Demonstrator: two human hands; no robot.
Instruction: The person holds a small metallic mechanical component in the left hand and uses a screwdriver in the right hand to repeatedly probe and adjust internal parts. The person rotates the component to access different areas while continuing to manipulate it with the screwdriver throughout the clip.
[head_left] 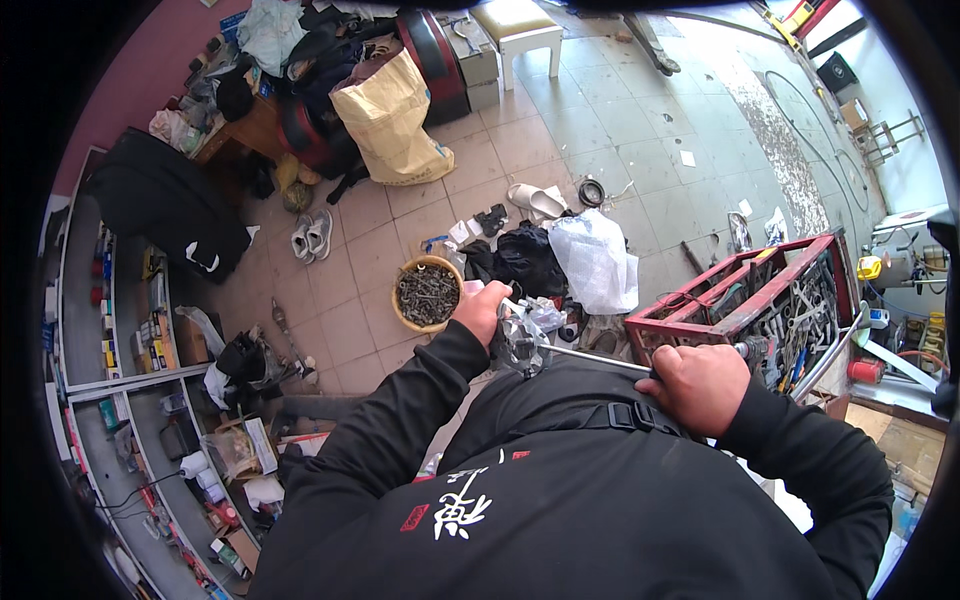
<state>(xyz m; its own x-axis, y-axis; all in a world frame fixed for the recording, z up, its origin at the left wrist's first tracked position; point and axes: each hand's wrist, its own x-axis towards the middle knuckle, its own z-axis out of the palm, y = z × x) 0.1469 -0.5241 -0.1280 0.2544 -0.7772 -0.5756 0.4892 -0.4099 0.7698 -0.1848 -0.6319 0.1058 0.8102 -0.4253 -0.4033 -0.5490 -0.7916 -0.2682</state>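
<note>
In front of my waist is a silver-grey metal part (523,345) of irregular shape, perhaps a casting. My left hand (483,313) is closed around its upper left side, and the fingertips are partly hidden. From that part a thin, straight metal bar (598,357) runs to the right. Its far end disappears into my right hand (700,387), which is wrapped in a fist around it. How the bar joins the part cannot be made out. Just beyond my left hand stands a round tan basket (398,306) filled with dark bolts and small metal pieces.
A red metal tool rack (690,328) full of wrenches stands close to my right hand. Ahead on the tiled floor lie a white plastic bag (597,262), black cloth and a pale shoe (536,200). Grey shelves (150,385) line the left; a yellow sack (392,120) stands farther off.
</note>
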